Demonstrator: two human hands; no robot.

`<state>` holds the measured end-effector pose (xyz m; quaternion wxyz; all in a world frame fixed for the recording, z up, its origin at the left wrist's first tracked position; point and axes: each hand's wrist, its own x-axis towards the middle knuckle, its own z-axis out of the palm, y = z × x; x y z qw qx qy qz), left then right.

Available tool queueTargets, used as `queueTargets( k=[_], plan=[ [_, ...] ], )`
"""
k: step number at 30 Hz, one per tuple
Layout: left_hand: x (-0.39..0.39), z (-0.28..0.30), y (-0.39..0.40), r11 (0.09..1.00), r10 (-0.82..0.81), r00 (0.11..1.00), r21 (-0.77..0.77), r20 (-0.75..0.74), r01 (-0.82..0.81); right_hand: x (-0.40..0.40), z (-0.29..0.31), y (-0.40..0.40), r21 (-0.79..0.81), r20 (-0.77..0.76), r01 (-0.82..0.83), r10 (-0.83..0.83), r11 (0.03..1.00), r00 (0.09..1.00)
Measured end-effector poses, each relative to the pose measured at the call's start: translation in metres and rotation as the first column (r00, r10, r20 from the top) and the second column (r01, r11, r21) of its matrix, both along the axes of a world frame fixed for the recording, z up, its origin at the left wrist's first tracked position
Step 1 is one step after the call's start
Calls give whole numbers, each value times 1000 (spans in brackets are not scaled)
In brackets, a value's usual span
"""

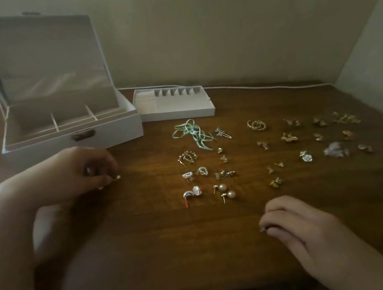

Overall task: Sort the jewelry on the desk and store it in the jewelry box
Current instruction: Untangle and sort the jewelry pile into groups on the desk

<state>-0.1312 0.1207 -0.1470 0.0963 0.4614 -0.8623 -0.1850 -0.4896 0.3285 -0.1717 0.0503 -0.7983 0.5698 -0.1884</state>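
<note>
The white jewelry box (pixel 72 138) stands open at the back left of the wooden desk (pixel 174 244), its lid up and its compartments showing. Its removable white tray (pixel 181 113) lies just to the right of it. Several small earrings lie spread over the middle and right of the desk, among them pearl studs (pixel 226 191), gold hoops (pixel 256 125) and a green ribbon piece (pixel 192 135). My left hand (pixel 77 174) pinches a small earring (pixel 117 177) in front of the box. My right hand (pixel 300 223) rests near the front edge with curled fingers; anything inside is hidden.
A white cable (pixel 263 88) runs along the back of the desk against the wall. The wall corner closes in at the right. Bare wood lies between my two hands.
</note>
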Motion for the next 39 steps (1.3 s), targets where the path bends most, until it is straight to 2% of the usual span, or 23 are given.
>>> queueTargets(
  k=[4,7,11,15,17,19,21,22,24,26,29,33,36,39],
  plan=[
    [1,1,2,1000,15,999,24,-46,-14,-70,4,-6,-17,-8,258,-258,966,966],
    [3,1,2,1000,-1,1000,23,-6,1,-98,3,-27,-25,-7,388,-389,921,921],
    [-5,7,8,999,-21,1000,26,7,21,-105,1,-48,-65,-17,398,-400,915,916],
    [-18,8,15,997,-41,997,64,-60,45,-101,6,-53,-32,-83,413,-415,910,906],
    [-27,8,18,990,-86,988,104,-127,99,-90,9,-56,-184,-197,435,-467,881,862],
    [-30,9,20,979,-110,979,152,-171,136,-59,22,-58,-352,-197,387,-471,853,860],
    [-29,9,19,972,-119,975,178,-189,154,-10,39,-64,-419,-125,320,-403,850,906],
    [-27,9,19,969,-121,973,188,-198,159,15,46,-70,-397,-74,268,-321,878,944],
    [-22,9,18,963,-118,967,212,-226,167,65,52,-87,-241,28,89,-85,966,996],
    [-18,10,17,973,-86,966,186,-245,134,109,46,-105,-53,46,-73,76,996,996],
    [-13,6,11,999,13,979,37,-203,-6,155,31,-123,83,-90,-119,127,989,988],
    [-10,2,5,994,83,980,-58,-184,-95,179,24,-120,84,-141,-156,167,984,976],
    [-12,2,5,992,79,973,-76,-219,-97,177,24,-109,126,-53,-268,276,955,960],
    [-18,1,7,993,48,972,-97,-228,-72,163,23,-114,123,135,-328,311,937,941]
  ],
)
